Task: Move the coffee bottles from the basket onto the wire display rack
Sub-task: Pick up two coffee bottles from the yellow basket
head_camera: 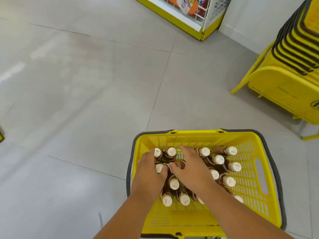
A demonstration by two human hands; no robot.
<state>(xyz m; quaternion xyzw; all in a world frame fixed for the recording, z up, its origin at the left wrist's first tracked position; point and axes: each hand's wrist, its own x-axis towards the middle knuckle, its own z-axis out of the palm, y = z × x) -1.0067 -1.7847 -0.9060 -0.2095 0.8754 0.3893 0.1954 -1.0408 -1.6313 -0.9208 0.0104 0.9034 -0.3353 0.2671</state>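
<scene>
Both hands reach into the yellow basket (pixel 255 171): the left hand (pixel 149 175) curls around a coffee bottle (pixel 159 167), and the right hand (pixel 189 167) grips another bottle (pixel 180 163) beside it. Best to take each by the neck and lift straight up, so the packed neighbours stay standing.

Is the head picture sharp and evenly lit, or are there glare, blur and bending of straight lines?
Head view: soft, even light; pale glare patches on the floor tiles; tile joints bow from the wide-angle lens; the hands and bottle caps in the yellow basket are fairly sharp; the stacked baskets at the edge look stretched and slightly soft.
</scene>
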